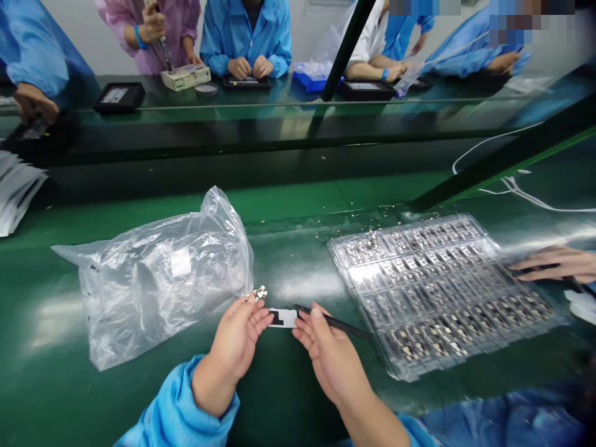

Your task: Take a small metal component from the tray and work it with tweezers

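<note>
One left hand (pixel 237 332) and one right hand (pixel 333 360) are up over a long green desk (pixel 46 379). The left hand pinches a tiny shiny metal part (pixel 259 293) in its fingertips. A small white strip with a black mark (pixel 282 318) sits between both hands. The right hand grips thin black tweezers (pixel 338 324). A clear plastic tray (pixel 405 370) of little metal parts lies just right, and a crinkly clear plastic bag (pixel 158 285) lies left.
</note>
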A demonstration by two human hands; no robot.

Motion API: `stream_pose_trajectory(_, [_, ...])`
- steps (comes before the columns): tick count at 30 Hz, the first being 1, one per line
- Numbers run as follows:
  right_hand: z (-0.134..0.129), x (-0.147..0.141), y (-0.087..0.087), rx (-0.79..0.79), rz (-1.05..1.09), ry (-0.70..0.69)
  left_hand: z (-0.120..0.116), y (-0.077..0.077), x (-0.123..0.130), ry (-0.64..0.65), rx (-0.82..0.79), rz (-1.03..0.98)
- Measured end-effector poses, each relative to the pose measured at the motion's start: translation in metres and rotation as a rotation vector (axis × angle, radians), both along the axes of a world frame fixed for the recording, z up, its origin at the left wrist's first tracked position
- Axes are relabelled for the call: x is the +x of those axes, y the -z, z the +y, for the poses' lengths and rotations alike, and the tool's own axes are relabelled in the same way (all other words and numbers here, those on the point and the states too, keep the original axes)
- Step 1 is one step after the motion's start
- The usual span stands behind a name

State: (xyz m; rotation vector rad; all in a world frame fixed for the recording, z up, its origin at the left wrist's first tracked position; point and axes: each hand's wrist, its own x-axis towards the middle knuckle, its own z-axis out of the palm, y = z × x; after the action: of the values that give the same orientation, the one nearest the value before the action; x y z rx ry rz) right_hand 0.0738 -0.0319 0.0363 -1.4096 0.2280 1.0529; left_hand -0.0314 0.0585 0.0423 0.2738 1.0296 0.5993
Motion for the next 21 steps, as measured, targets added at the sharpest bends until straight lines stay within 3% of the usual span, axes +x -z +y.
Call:
stream_pose_trajectory(7, [0.004,0.006,0.027,-0.194,-0.270,-0.425,0.001,0.000,-0.002,-0.028,-0.019,0.026])
stream_pose_trajectory(13, [0.001,0.011,0.019,-0.197,-0.294,-0.462,-0.006,0.001,0.004,-0.002,-0.092,0.044])
stream_pose_trajectory(17, [-0.007,0.007,0.009,-0.306,-0.496,-0.488,-0.008,0.003,0.006,-0.001,-0.086,0.066])
stream_pose_trajectory(21, [-0.019,0.001,0.013,-0.205,-0.704,-0.582,-0.010,0.005,0.006,0.000,-0.086,0.070])
